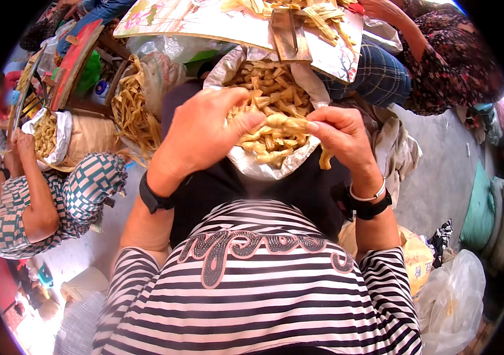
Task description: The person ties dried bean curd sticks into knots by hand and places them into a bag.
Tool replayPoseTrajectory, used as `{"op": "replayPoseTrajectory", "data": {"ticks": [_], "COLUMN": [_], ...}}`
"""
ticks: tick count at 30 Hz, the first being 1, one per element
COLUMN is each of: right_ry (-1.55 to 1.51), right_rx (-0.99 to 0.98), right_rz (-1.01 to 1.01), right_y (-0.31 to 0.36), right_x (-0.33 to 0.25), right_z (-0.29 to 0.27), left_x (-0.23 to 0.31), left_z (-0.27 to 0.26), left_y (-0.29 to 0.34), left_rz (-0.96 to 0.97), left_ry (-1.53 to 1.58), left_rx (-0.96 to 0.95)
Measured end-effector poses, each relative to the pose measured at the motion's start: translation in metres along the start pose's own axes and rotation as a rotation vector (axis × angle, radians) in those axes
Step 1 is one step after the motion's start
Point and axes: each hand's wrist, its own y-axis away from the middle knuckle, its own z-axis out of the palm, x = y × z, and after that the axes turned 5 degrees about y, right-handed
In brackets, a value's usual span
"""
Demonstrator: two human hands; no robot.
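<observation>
Your right hand (345, 135) pinched a glossy yellow knotted strip (287, 123) at right; left hand (200, 135) curled at its left end, couldn't tell grip. Strip hung over a crumpled white sack (251, 167).

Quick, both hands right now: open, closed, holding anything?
Left hand: partly curled at a knotted yellow strip; whether it grips cannot be told.
Right hand: closed, pinching that strip.
</observation>
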Motion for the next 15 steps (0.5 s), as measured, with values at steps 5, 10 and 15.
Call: {"op": "replayPoseTrajectory", "data": {"ticks": [5,10,15], "right_ry": [0.196,0.427,0.662], "right_rx": [-0.111,-0.051,0.303], "right_rz": [-0.076,-0.136,-0.302], "right_y": [-0.013,-0.032,-0.098], "right_x": [-0.009,0.003,0.003], "right_z": [0.003,-0.023,-0.043], "left_x": [0.003,-0.016,-0.039], "left_z": [0.022,0.027,0.036], "left_y": [-0.008,-0.038,-0.111], "left_rz": [-0.013,-0.059,-0.077], "left_ry": [0.325,0.319,0.194], "left_rx": [-0.468,-0.408,-0.01]}}
